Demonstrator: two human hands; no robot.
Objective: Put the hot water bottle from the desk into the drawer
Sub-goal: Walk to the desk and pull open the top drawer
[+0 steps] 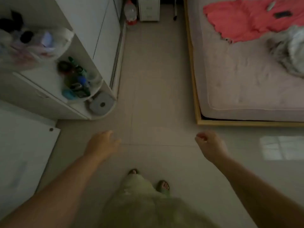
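Note:
Both my hands hang over bare floor tiles and hold nothing. My left hand point(102, 142) is stretched forward with its fingers loosely apart, near the corner of a white shelf unit point(105, 46). My right hand point(209, 142) is curled into a loose fist, just in front of the bed's wooden frame point(246, 123). No hot water bottle, desk or drawer can be made out with certainty. The picture is dim and blurred.
The white shelf unit at left carries bottles point(76, 79), a grey round object point(101, 104) and plastic bags point(37, 43). A white surface point(21, 153) fills the lower left. A bed with a pink blanket point(243, 18) stands at right. A small white cabinet point(148, 9) is at the far end.

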